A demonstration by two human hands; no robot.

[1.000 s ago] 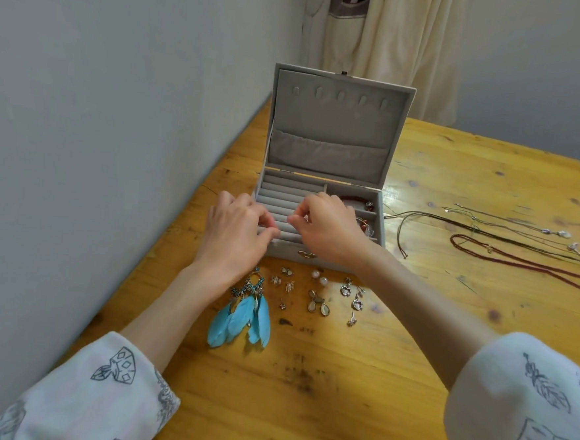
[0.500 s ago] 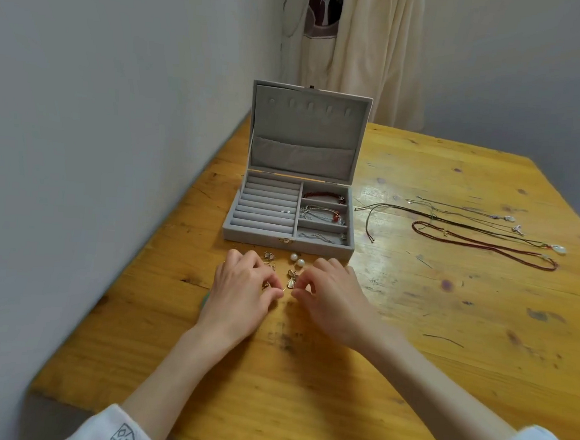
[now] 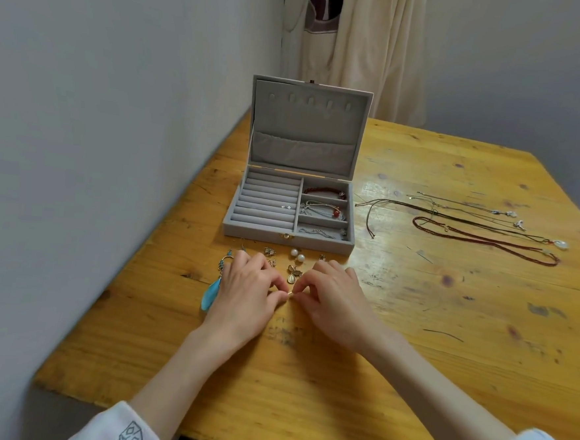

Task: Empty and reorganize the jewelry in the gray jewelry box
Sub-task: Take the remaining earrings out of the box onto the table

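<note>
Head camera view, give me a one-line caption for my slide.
Both hands, left and right, pinch a tiny gold piece before the open gray jewelry box.

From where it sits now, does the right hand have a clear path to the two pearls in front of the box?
Probably yes. The right hand lies just short of the pearls, with only bare table and a small pendant beside the path, though it now pinches a tiny gold piece.
</note>
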